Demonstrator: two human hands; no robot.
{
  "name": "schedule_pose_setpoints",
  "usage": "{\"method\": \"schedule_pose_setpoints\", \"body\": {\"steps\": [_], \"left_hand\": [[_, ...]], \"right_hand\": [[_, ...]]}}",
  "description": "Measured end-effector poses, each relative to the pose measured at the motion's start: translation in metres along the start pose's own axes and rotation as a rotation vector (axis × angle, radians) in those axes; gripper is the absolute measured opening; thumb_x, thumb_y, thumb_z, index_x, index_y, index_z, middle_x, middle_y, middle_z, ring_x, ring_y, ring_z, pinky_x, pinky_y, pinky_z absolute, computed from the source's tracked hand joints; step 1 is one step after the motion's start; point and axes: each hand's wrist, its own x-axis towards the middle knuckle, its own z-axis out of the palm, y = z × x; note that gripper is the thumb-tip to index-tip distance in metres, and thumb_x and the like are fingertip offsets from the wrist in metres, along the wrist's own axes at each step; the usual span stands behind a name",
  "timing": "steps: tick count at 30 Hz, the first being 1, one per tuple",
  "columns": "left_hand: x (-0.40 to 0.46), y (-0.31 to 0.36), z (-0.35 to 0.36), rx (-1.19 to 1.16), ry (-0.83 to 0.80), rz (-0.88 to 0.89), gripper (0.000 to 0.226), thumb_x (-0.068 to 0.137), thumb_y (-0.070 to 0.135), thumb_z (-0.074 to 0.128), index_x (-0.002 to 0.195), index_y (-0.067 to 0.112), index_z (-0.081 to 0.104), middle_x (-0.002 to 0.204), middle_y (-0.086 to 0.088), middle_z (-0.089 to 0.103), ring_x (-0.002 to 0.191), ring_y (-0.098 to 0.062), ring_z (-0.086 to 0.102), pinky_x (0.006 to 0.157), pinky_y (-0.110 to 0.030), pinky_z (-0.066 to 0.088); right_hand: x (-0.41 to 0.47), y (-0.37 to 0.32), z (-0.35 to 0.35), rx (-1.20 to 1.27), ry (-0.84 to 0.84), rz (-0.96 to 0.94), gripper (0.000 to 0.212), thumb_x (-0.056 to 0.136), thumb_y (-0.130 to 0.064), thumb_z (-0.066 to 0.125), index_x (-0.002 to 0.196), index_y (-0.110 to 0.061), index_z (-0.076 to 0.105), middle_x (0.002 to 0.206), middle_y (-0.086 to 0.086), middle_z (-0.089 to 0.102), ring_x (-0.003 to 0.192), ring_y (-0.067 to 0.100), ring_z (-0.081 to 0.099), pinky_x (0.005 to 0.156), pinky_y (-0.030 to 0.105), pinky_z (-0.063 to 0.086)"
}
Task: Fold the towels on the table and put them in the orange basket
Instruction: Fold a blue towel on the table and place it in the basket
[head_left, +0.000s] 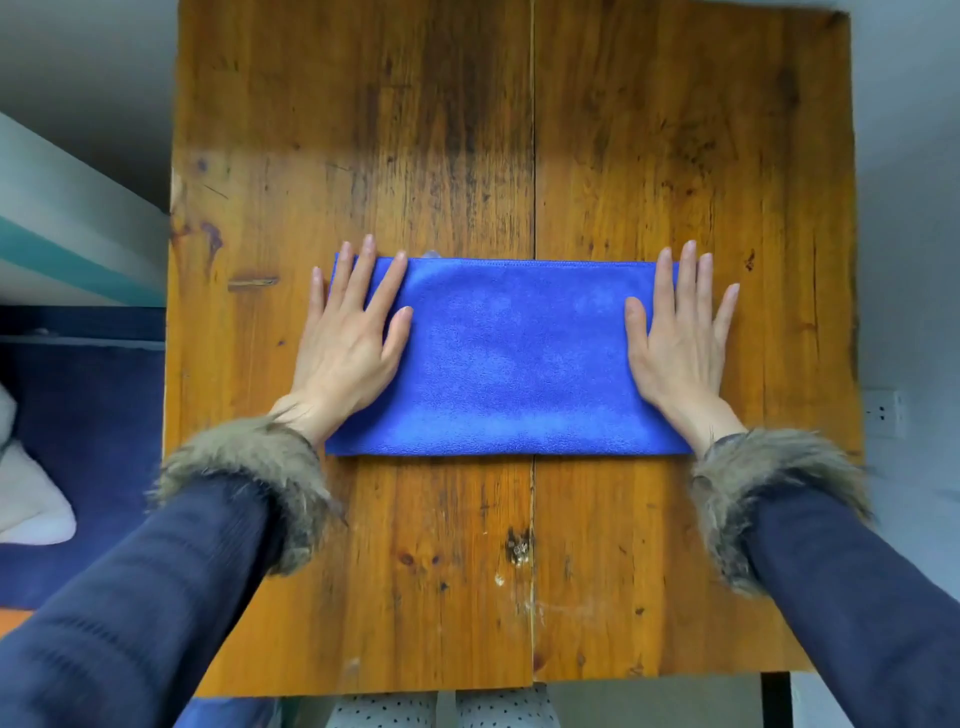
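Towel (511, 358) lies folded to a strip at frame centre on the table (623, 156), my left hand (347, 343) and right hand (678, 343) spread flat on its ends; I judge further folds and basket placement remain.

A folded blue microfibre towel (511, 358) lies across the middle of the square wooden plank table (519, 130). The left hand (348, 338) rests flat on its left end, the right hand (680, 343) flat on its right end.
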Motion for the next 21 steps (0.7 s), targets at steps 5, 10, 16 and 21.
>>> {"method": "schedule_pose_setpoints", "body": {"steps": [5, 10, 16, 21], "left_hand": [[-0.034, -0.01, -0.016, -0.243, 0.33, -0.278, 0.032, 0.092, 0.012, 0.05, 0.121, 0.001, 0.054, 0.122, -0.02, 0.054, 0.119, -0.036, 0.045, 0.099, -0.039, 0.033], [-0.048, -0.024, -0.011, -0.333, 0.203, -0.543, 0.02, 0.087, 0.028, 0.062, 0.094, 0.009, 0.064, 0.091, -0.013, 0.062, 0.095, -0.034, 0.052, 0.08, -0.032, 0.033], [-0.038, -0.024, -0.016, -0.397, 0.119, -0.605, 0.018, 0.081, 0.029, 0.069, 0.088, 0.013, 0.066, 0.094, -0.011, 0.064, 0.097, -0.031, 0.055, 0.086, -0.038, 0.043], [-0.033, -0.016, -0.022, -0.334, 0.02, -0.655, 0.024, 0.082, 0.032, 0.065, 0.095, 0.013, 0.068, 0.105, -0.013, 0.064, 0.105, -0.032, 0.056, 0.091, -0.044, 0.045]], "right_hand": [[-0.033, -0.049, -0.007, 0.064, 0.005, -0.149, 0.06, 0.096, -0.04, 0.026, 0.148, -0.013, 0.016, 0.157, 0.011, 0.01, 0.145, 0.024, 0.001, 0.115, 0.053, -0.002], [-0.066, -0.112, 0.011, 0.131, -0.019, -0.331, 0.057, 0.092, -0.04, 0.037, 0.145, -0.017, 0.032, 0.154, 0.01, 0.023, 0.144, 0.028, 0.014, 0.113, 0.057, 0.006], [-0.067, -0.125, 0.028, 0.042, -0.022, -0.277, 0.059, 0.092, -0.044, 0.037, 0.145, -0.02, 0.03, 0.155, 0.007, 0.023, 0.144, 0.026, 0.016, 0.115, 0.055, 0.007], [-0.066, -0.126, 0.031, -0.006, -0.01, -0.271, 0.059, 0.092, -0.045, 0.033, 0.145, -0.021, 0.03, 0.154, 0.006, 0.023, 0.144, 0.026, 0.018, 0.114, 0.055, 0.008]]}}
